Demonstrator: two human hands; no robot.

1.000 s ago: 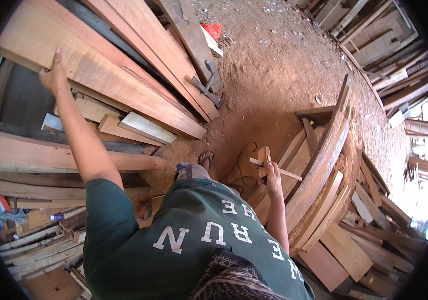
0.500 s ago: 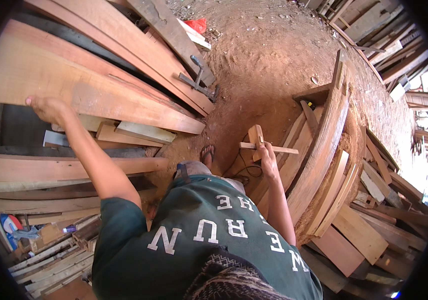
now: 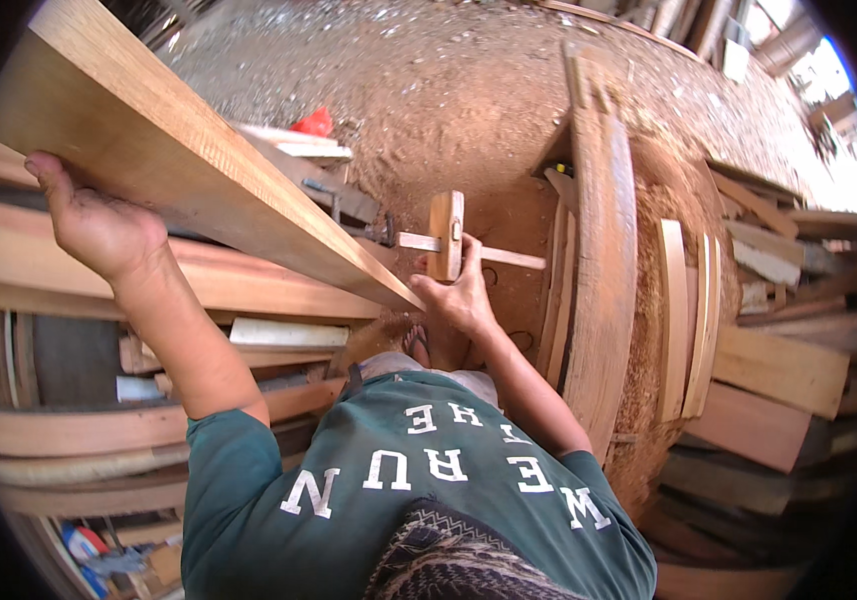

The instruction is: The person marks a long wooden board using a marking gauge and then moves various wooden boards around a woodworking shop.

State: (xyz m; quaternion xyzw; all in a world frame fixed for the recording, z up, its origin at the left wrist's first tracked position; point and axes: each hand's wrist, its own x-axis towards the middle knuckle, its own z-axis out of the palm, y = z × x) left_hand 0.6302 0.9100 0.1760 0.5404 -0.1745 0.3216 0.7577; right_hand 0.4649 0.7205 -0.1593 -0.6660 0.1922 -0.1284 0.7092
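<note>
A long, thick wooden plank (image 3: 189, 140) slants from the upper left toward the middle, raised above the stack on its left side. My left hand (image 3: 104, 225) grips its lower side near the far left end, thumb up and the other fingers partly hidden. In my right hand (image 3: 464, 295) is a wooden marking gauge (image 3: 445, 225), a block with a thin stick running crosswise through it. The gauge is beside the plank's narrow end; my right thumb is close to that end, and whether it touches I cannot tell.
Stacked boards (image 3: 29, 245) fill the left, with a dark metal clamp (image 3: 383, 231) partly behind the plank. A weathered heavy beam (image 3: 601, 250) stands at the right, beside sawdust and loose offcuts (image 3: 779, 370). Something red (image 3: 315, 122) lies on the dirt floor farther off.
My left hand has lifted and tilted the plank up off the stack. My right hand has brought the marking gauge leftward, close to the plank's end. The view has turned somewhat.
</note>
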